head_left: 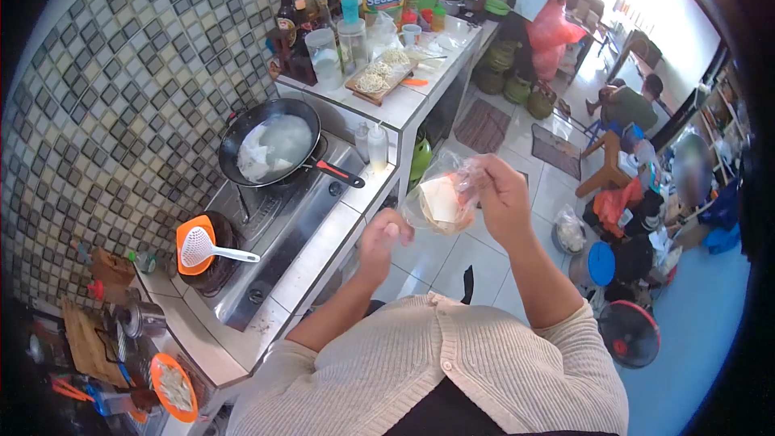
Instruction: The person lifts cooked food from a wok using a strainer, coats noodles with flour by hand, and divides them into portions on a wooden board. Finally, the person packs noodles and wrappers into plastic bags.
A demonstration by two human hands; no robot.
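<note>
My right hand (pixel 502 198) pinches the upper right side of a clear plastic bag (pixel 413 208), in front of my chest. Inside the bag lies a white, flat, square-edged piece with something orange-pink around it; I cannot make out what it is. Just left of the bag is my left hand (pixel 383 244), fingers curled in and thumb up. Whether it grips anything small is hidden. To the left, a black frying pan (pixel 307 125) with a red-and-black handle sits on the gas stove (pixel 282 262). Cloudy liquid and a whitish, crumpled-looking item (pixel 257 157) are in it.
A white slotted skimmer (pixel 198 247) lies on an orange plate (pixel 184 226) over the front burner. Noodle nests (pixel 374 81) rest on a wooden board (pixel 367 97). Squeeze bottles (pixel 377 145) stand by the stove. A person (pixel 634 106) sits at the back right, beyond a fan (pixel 628 334).
</note>
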